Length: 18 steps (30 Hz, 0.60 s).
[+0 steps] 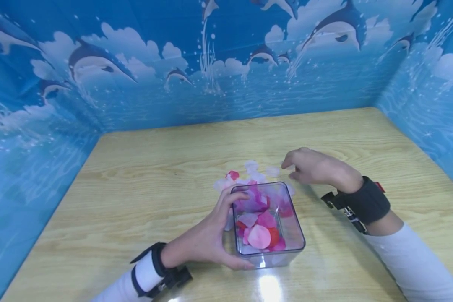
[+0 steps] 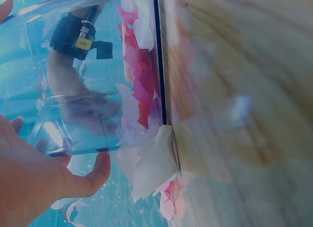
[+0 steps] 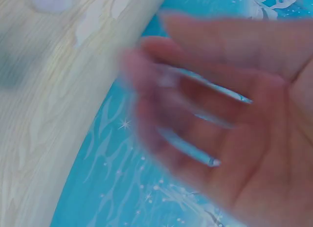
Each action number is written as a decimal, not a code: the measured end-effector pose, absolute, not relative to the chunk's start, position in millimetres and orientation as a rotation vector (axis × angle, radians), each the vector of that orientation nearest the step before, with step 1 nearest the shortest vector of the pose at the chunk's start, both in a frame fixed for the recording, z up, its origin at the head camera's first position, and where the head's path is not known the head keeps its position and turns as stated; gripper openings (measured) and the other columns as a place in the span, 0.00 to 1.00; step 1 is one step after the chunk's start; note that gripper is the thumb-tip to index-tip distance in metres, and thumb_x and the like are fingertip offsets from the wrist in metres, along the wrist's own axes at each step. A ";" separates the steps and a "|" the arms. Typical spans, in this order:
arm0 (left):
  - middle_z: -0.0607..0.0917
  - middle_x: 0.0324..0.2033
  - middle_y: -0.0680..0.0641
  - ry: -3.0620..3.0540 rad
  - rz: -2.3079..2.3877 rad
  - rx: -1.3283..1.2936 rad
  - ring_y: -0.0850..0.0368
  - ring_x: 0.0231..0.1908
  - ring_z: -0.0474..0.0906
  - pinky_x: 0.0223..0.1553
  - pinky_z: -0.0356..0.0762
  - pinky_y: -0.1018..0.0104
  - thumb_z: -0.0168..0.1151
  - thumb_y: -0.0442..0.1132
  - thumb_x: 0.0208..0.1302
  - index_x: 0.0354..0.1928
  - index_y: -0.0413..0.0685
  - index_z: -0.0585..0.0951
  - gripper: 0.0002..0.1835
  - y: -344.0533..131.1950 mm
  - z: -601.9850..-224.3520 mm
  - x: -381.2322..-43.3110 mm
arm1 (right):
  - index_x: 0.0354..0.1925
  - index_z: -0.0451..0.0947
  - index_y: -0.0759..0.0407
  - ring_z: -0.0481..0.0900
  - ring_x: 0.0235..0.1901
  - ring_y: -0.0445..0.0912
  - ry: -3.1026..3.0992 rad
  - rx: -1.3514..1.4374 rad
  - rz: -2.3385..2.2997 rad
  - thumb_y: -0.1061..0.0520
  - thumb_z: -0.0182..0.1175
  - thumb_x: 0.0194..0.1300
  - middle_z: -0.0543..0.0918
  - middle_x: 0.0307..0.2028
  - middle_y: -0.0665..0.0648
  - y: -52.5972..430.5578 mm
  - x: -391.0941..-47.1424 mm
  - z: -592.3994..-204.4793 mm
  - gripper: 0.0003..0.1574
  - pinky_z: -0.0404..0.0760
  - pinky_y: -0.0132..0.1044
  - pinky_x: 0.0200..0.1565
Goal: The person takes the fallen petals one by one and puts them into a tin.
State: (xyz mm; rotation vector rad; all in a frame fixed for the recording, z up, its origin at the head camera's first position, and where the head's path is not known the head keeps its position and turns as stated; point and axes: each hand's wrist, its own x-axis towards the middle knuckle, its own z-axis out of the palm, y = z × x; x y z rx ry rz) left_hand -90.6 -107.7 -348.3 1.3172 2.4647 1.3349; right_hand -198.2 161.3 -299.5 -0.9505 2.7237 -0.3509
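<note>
A clear square plastic box [image 1: 264, 258] stands on the table, with pink, red and pale artificial petals [image 1: 259, 237] lying in its bottom. My left hand [image 1: 211, 235] grips the box from the left, thumb along the near wall and fingers at the far left of the rim. Behind the box, more loose petals [image 1: 251, 167] lie scattered, mostly pale, with a red one [image 1: 232, 175] among them. Over the right end of these petals hovers my right hand [image 1: 317, 167], fingers loosely bent. In the right wrist view the right hand [image 3: 220, 124] is blurred, with no petal plainly visible in it.
The wood-grain table [image 1: 154, 167] runs back to a blue dolphin-print cloth [image 1: 226, 84] that hangs behind it and along both sides. A black strap with a small device [image 1: 366, 201] sits on the right wrist, and a similar one [image 1: 160, 268] on the left.
</note>
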 end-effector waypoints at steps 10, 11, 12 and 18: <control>0.50 0.65 0.48 2.453 1.355 1.387 0.50 0.64 0.51 0.61 0.63 0.43 0.77 0.53 0.28 0.65 0.51 0.48 0.62 -105.9 -348.0 -91.2 | 0.44 0.82 0.57 0.73 0.21 0.36 2.757 -1.438 -0.887 0.66 0.60 0.58 0.85 0.31 0.51 146.8 -176.3 -274.9 0.15 0.74 0.32 0.16; 0.50 0.65 0.48 2.450 1.359 1.398 0.49 0.64 0.52 0.61 0.63 0.43 0.77 0.53 0.28 0.65 0.50 0.48 0.62 -105.6 -348.2 -91.2 | 0.45 0.81 0.56 0.73 0.21 0.35 2.707 -1.459 -0.922 0.65 0.60 0.58 0.85 0.31 0.49 145.3 -171.2 -271.6 0.16 0.75 0.32 0.17; 0.50 0.65 0.46 2.445 1.362 1.409 0.48 0.64 0.52 0.61 0.62 0.42 0.77 0.52 0.28 0.65 0.50 0.48 0.62 -105.3 -348.4 -91.2 | 0.46 0.80 0.56 0.74 0.22 0.35 2.650 -1.475 -0.947 0.65 0.60 0.58 0.85 0.30 0.49 143.8 -166.0 -268.7 0.17 0.76 0.32 0.18; 0.50 0.65 0.45 2.454 1.355 1.416 0.49 0.65 0.50 0.62 0.61 0.42 0.77 0.53 0.28 0.65 0.48 0.48 0.62 -106.3 -350.5 -92.2 | 0.59 0.72 0.56 0.75 0.28 0.34 2.403 -1.503 -0.741 0.59 0.59 0.61 0.83 0.36 0.47 136.8 -146.3 -261.7 0.26 0.81 0.34 0.28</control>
